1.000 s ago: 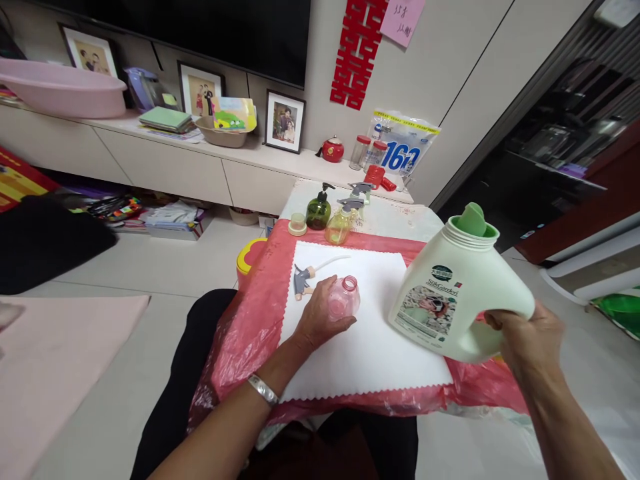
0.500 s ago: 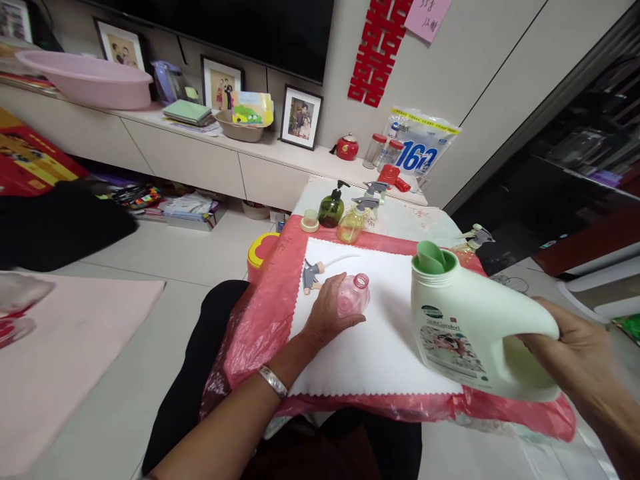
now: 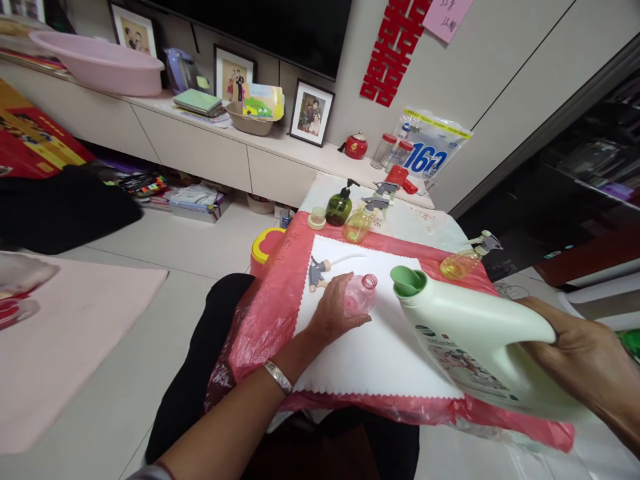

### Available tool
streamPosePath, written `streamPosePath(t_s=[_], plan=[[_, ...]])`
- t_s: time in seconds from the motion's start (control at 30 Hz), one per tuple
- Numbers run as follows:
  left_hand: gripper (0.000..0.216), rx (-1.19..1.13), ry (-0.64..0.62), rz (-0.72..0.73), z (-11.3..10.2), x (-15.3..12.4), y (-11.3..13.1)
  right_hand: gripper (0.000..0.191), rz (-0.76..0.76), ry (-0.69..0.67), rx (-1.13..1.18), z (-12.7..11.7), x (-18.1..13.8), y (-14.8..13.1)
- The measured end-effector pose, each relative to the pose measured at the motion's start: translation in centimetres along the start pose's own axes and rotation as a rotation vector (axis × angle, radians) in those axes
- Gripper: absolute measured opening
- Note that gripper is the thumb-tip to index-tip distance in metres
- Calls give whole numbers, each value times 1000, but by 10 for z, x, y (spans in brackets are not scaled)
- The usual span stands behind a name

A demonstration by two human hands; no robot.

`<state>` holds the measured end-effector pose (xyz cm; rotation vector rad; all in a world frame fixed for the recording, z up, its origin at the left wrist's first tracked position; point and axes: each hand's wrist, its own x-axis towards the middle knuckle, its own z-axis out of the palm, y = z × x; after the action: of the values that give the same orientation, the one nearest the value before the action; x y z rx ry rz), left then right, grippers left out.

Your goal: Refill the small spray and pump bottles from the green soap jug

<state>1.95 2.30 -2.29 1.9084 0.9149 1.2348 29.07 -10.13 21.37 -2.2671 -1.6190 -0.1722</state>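
Just one pink bottle (image 3: 358, 298), left hand (image 3: 331, 315); one tilted jug (image 3: 470, 320), right hand (image 3: 577, 350).

Gap between pink bottle (image 3: 358, 299) and jug (image 3: 480, 343); sprayer head (image 3: 319, 272) leftward.

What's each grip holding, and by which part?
Left grip: translucent pink bottle, around its body. Right grip: pale-green detergent jug, by its handle.

A home, apparently its living room, is indicated by the wide black television (image 3: 280, 30) seen above a long, low cabinet (image 3: 200, 150). Framed portraits (image 3: 311, 113) are propped along its top, where a pink basin (image 3: 110, 70) is also set. Red paper characters (image 3: 387, 67) are stuck to the wall (image 3: 345, 107), and the floor (image 3: 185, 250) is laid with pale tiles.
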Motion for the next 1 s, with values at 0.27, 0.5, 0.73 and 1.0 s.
streamPosePath(t_s=[0.27,0.5,0.73,1.0], plan=[[101,25,17,5,3,1,-1,43,35,-257,-205,-5,6,-14],[99,31,31,25,4,0,0,45,9,-298,-339,-2,12,-12],[99,15,23,21,3,2,0,49,18,-353,-400,-3,18,-12],[98,-6,15,16,1,2,4,49,16,-403,-454,-8,23,-22]])
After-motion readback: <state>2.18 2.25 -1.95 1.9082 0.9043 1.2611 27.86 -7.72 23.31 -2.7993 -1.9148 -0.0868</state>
